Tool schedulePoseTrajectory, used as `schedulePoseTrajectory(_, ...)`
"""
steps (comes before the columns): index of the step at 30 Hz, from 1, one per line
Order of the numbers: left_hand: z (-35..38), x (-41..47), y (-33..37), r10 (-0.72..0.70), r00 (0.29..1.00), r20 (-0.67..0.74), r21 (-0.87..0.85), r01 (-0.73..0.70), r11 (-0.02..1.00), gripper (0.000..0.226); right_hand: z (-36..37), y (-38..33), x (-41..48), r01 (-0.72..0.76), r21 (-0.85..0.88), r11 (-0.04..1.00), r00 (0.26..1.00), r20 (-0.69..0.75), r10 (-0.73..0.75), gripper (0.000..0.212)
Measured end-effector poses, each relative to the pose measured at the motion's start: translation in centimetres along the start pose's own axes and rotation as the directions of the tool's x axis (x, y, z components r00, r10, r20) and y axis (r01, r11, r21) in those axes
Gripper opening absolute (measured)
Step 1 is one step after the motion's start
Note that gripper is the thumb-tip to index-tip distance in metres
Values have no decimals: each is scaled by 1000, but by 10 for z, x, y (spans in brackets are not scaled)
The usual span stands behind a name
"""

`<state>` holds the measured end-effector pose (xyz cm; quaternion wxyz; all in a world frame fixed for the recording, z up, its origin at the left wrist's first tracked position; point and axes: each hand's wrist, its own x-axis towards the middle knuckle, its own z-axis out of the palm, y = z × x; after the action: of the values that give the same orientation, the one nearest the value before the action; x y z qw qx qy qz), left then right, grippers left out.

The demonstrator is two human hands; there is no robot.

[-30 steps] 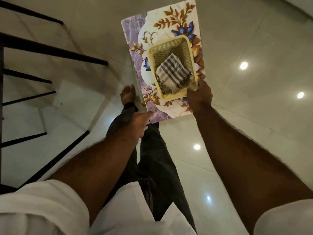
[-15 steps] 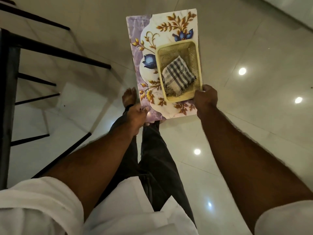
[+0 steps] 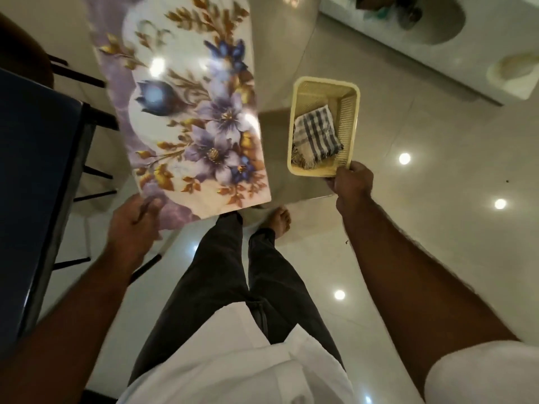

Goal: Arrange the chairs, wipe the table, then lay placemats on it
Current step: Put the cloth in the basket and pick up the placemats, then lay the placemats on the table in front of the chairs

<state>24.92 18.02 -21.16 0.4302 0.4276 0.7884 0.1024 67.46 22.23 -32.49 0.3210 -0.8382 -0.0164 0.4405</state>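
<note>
A glossy placemat (image 3: 186, 112) printed with purple, blue and gold flowers hangs in the air, held by its near corner in my left hand (image 3: 134, 225). My right hand (image 3: 351, 180) grips the near rim of a cream plastic basket (image 3: 303, 91), which is apart from the placemat on its right. A folded blue-and-white checked cloth (image 3: 316, 132) lies inside the basket. At the left edge stands the dark blue table (image 3: 32, 170) with its black frame.
Black chair rungs and legs (image 3: 93, 196) show under and beside the table. My legs and a bare foot (image 3: 280, 221) are on the shiny tiled floor (image 3: 437, 228). A white counter-like surface (image 3: 437, 53) lies at the top right.
The basket sat on the placemat before; now my right hand holds it alone to the right, and my left hand has lifted the placemat toward the table. The view shifted toward the table.
</note>
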Motion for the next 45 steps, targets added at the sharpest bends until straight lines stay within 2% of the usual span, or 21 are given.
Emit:
schedulePoseTrajectory(5,-85,-11,-28,108,986,-129,-152,-127,980,31,30,17,0,10,-218,976,1000,20,-6,38)
schedulePoseTrajectory(7,-105,-10,-50,52,989,-140,-300,-93,949,40,43,25,-2,34,-299,954,998,60,-17,39)
schedulePoseTrajectory(10,-116,-8,-78,2,995,-99,-396,-42,917,58,57,32,-5,47,-373,927,992,124,0,39)
schedulePoseTrajectory(13,-108,-10,-92,83,997,5,-369,-75,927,68,61,41,4,42,-422,906,994,113,6,39)
schedulePoseTrajectory(14,-103,-15,-88,94,996,2,-355,-87,931,70,62,46,11,37,-439,898,994,105,10,38)
schedulePoseTrajectory(17,-87,-32,-64,152,986,-65,-365,-165,916,57,59,60,33,38,-439,898,993,117,15,42)
schedulePoseTrajectory(19,-80,-38,-55,201,979,-37,-376,-200,905,43,54,60,33,36,-432,901,990,140,28,52)
schedulePoseTrajectory(22,-70,-41,-40,194,980,30,-393,-167,904,31,35,33,-5,39,-472,881,990,135,29,64)
schedulePoseTrajectory(25,-60,-50,-19,165,985,49,-420,-129,898,20,16,18,-28,124,-519,846,990,123,-69,56)
schedulePoseTrajectory(28,-51,-64,5,146,986,81,-413,-100,905,19,2,-5,-57,222,-406,886,966,214,-144,36)
schedulePoseTrajectory(30,-47,-78,22,145,986,79,-370,-106,923,19,-6,-20,-82,249,-261,933,942,289,-170,27)
schedulePoseTrajectory(32,-45,-93,38,151,985,82,-310,-119,943,22,-14,-43,-118,227,-82,970,908,377,-181,36)
schedulePoseTrajectory(34,-45,-107,50,154,984,94,-306,-118,945,23,-23,-65,-152,217,10,976,863,466,-197,48)
schedulePoseTrajectory(38,-59,-132,69,141,985,94,-311,-106,945,19,-47,-93,-209,365,-63,929,801,530,-279,38)
schedulePoseTrajectory(41,-75,-147,75,153,988,29,-325,-135,936,20,-49,-101,-236,495,-139,858,757,554,-347,31)
schedulePoseTrajectory(45,-97,-161,70,128,990,-64,-406,-142,903,19,-45,-106,-263,587,-118,801,684,602,-412,25)
